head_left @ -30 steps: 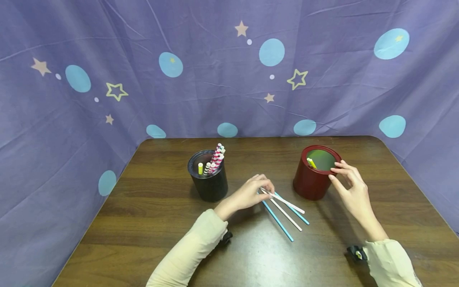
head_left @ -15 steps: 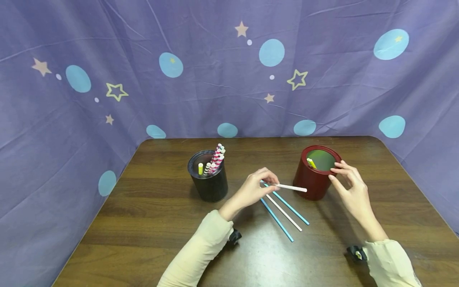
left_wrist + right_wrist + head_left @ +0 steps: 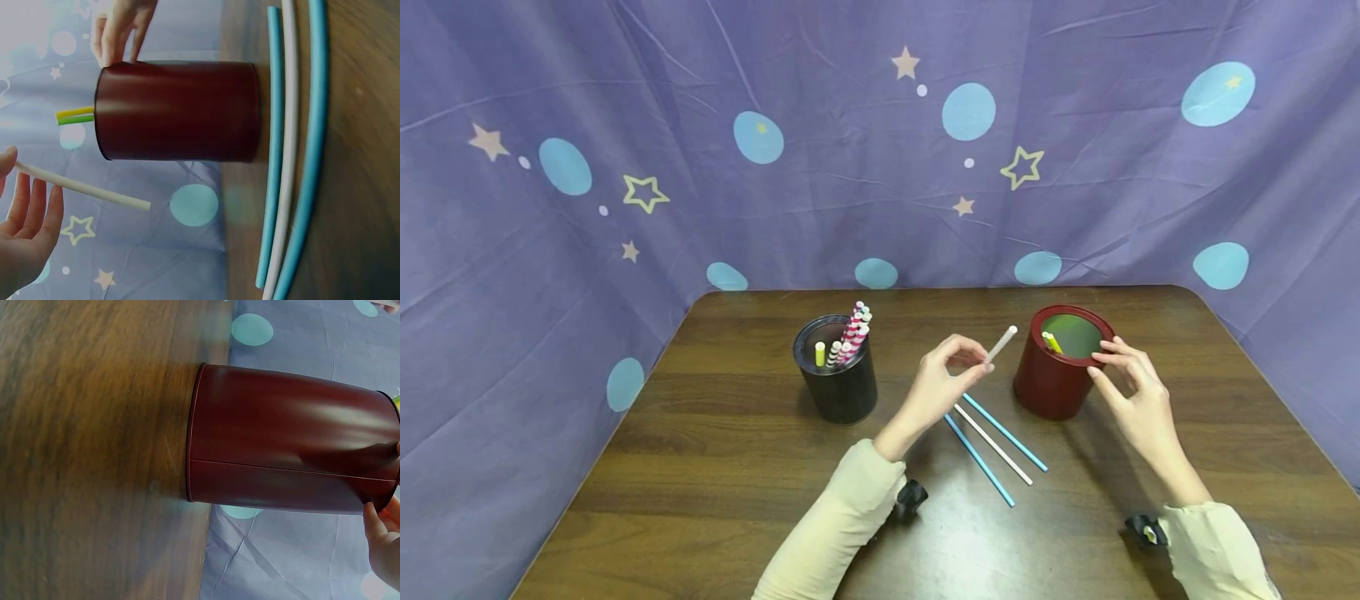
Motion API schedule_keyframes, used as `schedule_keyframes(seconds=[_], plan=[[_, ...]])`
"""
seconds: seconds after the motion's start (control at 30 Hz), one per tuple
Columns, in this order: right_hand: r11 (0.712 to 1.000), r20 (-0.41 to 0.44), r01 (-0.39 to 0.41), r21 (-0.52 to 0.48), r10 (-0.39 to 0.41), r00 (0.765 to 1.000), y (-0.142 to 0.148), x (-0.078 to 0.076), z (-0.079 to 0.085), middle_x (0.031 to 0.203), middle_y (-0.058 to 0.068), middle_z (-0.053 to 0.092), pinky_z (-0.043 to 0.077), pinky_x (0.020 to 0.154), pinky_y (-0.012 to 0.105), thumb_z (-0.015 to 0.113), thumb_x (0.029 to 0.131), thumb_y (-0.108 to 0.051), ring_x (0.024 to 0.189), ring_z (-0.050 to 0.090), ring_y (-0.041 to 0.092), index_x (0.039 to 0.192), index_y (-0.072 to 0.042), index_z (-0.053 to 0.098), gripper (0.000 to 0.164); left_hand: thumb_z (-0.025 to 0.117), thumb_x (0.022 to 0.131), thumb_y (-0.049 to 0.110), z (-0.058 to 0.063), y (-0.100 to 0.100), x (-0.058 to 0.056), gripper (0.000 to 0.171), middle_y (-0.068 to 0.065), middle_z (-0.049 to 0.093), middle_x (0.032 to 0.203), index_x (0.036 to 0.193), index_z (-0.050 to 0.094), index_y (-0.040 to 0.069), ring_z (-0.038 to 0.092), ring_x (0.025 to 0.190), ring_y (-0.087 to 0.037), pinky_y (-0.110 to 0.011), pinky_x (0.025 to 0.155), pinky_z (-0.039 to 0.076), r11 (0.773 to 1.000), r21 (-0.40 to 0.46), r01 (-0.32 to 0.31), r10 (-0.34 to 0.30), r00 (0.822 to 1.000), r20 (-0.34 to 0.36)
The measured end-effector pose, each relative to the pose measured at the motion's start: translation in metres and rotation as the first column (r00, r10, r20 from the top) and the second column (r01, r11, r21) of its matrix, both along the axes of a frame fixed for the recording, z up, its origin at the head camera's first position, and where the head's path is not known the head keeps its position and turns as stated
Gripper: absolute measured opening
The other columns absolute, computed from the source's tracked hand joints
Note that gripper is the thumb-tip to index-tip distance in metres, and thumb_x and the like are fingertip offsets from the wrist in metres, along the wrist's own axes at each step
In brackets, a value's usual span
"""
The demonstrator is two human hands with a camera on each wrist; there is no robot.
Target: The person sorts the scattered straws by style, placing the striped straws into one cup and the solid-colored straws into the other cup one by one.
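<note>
My left hand (image 3: 947, 375) pinches a white paper straw (image 3: 1003, 342) between thumb and fingers, above the table and left of the dark red can (image 3: 1051, 383). The straw's free end slants up toward the can in the head view; the left wrist view shows the straw (image 3: 87, 189) beside the can's mouth. My right hand (image 3: 1138, 400) holds the red can's rim at its right side, thumb outside near the top. A yellow and a green straw (image 3: 75, 116) stick out of that can. Below the left hand lie two blue straws (image 3: 1006, 433) and a white straw (image 3: 996, 442).
A black can (image 3: 842, 392) stands upright on the left, holding several striped straws (image 3: 856, 329) and a yellow straw (image 3: 820, 353). The brown wooden table (image 3: 700, 500) ends at a purple patterned curtain (image 3: 850, 233).
My left hand has lifted the white straw off the others and moved right and up with it. The straw's free end has swung upward. My right hand stays on the red can.
</note>
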State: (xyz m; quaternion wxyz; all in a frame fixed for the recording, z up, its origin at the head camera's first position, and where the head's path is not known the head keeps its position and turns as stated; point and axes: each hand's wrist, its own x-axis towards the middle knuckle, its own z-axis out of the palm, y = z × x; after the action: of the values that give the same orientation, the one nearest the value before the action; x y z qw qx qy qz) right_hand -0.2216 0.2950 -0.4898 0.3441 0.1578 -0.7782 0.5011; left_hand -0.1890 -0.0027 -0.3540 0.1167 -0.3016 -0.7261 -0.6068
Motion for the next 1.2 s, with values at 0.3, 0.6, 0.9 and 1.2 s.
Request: schedule_keyframes(seconds=[0.3, 0.6, 0.9, 1.2], plan=[[0.999, -0.006, 0.035, 0.014, -0.035, 0.999, 0.005, -0.007, -0.012, 0.12, 0.005, 0.053, 0.036, 0.097, 0.021, 0.066, 0.076, 0.001, 0.123, 0.038, 0.023, 0.106, -0.01, 0.063, 0.032, 0.062, 0.076, -0.007, 0.013, 0.008, -0.001, 0.015, -0.025, 0.057, 0.083, 0.088, 0.054, -0.01, 0.058, 0.076, -0.019, -0.031, 0.072, 0.051, 0.984, 0.167, -0.064, 0.051, 0.996, 0.078], [0.999, -0.006, 0.046, 0.023, -0.046, 0.999, 0.003, -0.005, -0.01, 0.12, 0.003, 0.053, 0.036, 0.096, 0.021, 0.066, 0.076, 0.001, 0.123, 0.038, 0.023, 0.106, -0.011, 0.063, 0.033, 0.062, 0.077, -0.006, 0.003, 0.018, -0.019, 0.017, -0.027, 0.058, 0.087, 0.091, 0.053, -0.01, 0.058, 0.079, -0.01, -0.029, 0.073, 0.052, 0.94, 0.334, -0.073, 0.052, 0.996, 0.072], [0.998, -0.003, 0.051, 0.036, -0.051, 0.999, 0.002, -0.004, -0.009, 0.121, 0.002, 0.052, 0.036, 0.096, 0.02, 0.066, 0.076, 0.0, 0.123, 0.038, 0.025, 0.107, -0.013, 0.063, 0.033, 0.06, 0.077, -0.008, 0.013, 0.029, -0.023, 0.017, -0.03, 0.057, 0.087, 0.091, 0.051, -0.012, 0.061, 0.08, -0.021, -0.028, 0.072, 0.052, 0.903, 0.424, -0.064, 0.055, 0.998, 0.036], [0.998, -0.003, 0.053, 0.04, -0.053, 0.999, 0.003, -0.004, -0.009, 0.121, 0.002, 0.052, 0.035, 0.096, 0.02, 0.066, 0.076, 0.0, 0.124, 0.037, 0.021, 0.107, -0.013, 0.063, 0.033, 0.058, 0.078, -0.011, 0.013, 0.042, -0.028, 0.017, -0.035, 0.056, 0.088, 0.092, 0.049, -0.014, 0.059, 0.082, -0.039, -0.035, 0.075, 0.052, 0.871, 0.489, -0.054, 0.042, 0.998, 0.036]])
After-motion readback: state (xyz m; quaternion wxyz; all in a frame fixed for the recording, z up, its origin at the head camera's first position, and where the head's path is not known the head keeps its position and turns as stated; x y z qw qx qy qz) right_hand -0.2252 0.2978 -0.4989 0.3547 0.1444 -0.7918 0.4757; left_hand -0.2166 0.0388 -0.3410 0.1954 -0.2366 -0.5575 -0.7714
